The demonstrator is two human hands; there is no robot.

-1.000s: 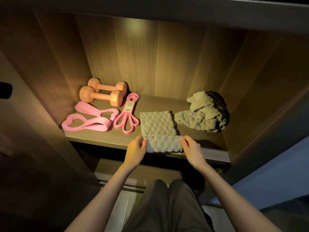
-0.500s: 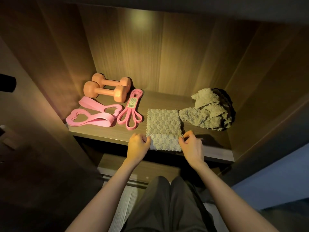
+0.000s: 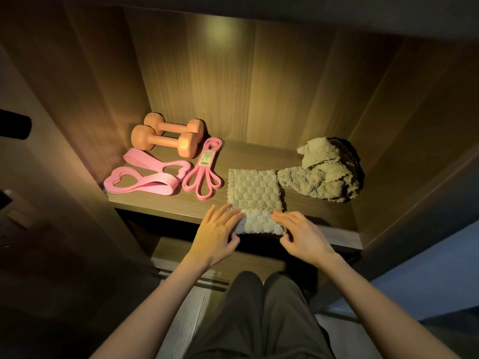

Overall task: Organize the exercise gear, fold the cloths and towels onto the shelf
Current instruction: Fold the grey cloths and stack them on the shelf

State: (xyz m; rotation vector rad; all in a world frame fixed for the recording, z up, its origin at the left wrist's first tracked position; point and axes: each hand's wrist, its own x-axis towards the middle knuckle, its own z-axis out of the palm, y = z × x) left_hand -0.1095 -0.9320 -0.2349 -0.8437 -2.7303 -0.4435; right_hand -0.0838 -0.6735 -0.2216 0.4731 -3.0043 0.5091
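Head view: folded grey-green waffle-weave cloth (image 3: 254, 190) lies at the front edge of the wooden shelf (image 3: 160, 200), near fold overhanging. Left hand (image 3: 217, 234) and right hand (image 3: 305, 237) rest flat-fingered on its near corners, gripping nothing. Judged light, soft, limp; best taken by both near corners.

Checked cloth (image 3: 252, 193) folded flat, front-ctr of shelf (image 3: 160, 200) | towel (image 3: 324, 174) crumpled heap, R | 2 orange dumbbells (image 3: 163, 142) back-L | pink bands (image 3: 166, 183) front-L
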